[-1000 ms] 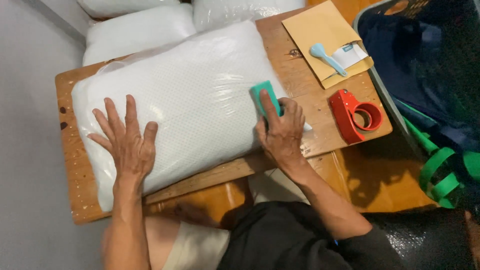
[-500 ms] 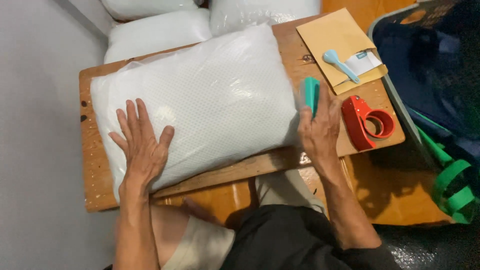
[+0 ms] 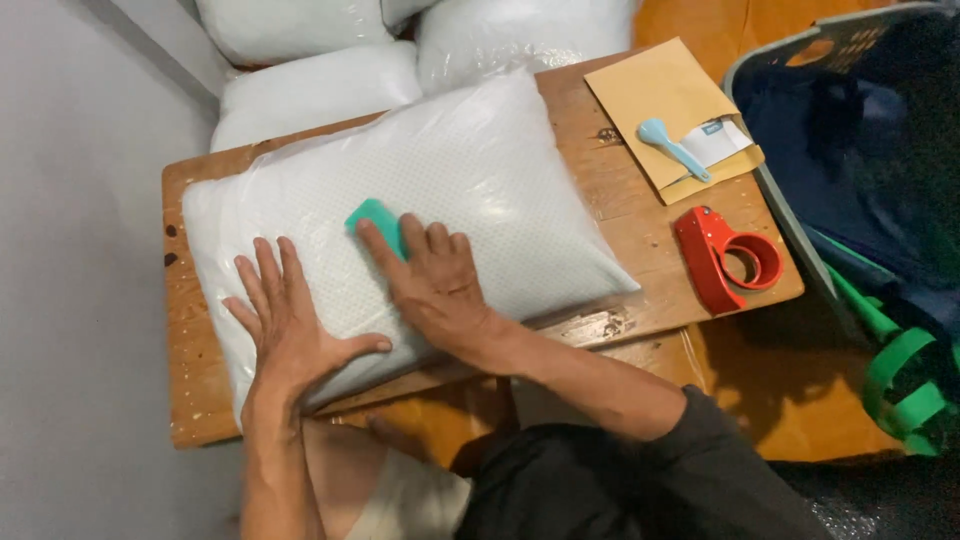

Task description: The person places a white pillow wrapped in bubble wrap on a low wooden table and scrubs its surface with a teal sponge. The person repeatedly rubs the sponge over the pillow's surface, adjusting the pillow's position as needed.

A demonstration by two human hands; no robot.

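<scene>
Head view shows the work partly along, by my reading: a white pillow sealed in clear plastic (image 3: 440, 210) lies flat across the wooden desk (image 3: 190, 400), the bag looks closed and fairly smooth near its right end, and what seems left is pressing the wrap flat over the near left part, where both hands are. Nearest, the left hand (image 3: 290, 335) lies palm down on the pillow's front left corner, fingers spread wide and flat, holding nothing. Just beside it and a little farther in, the right hand (image 3: 435, 285) presses a small teal scraper (image 3: 378, 222) against the plastic, its fingers laid close together over the tool, which pokes out past the fingertips. Farther right on the desk, clear of the pillow, a red tape dispenser (image 3: 725, 255) lies untouched, and beyond it a brown envelope (image 3: 650, 100) carries a light blue tool (image 3: 672, 148). More bagged pillows (image 3: 300, 30) are stacked behind the desk.
</scene>
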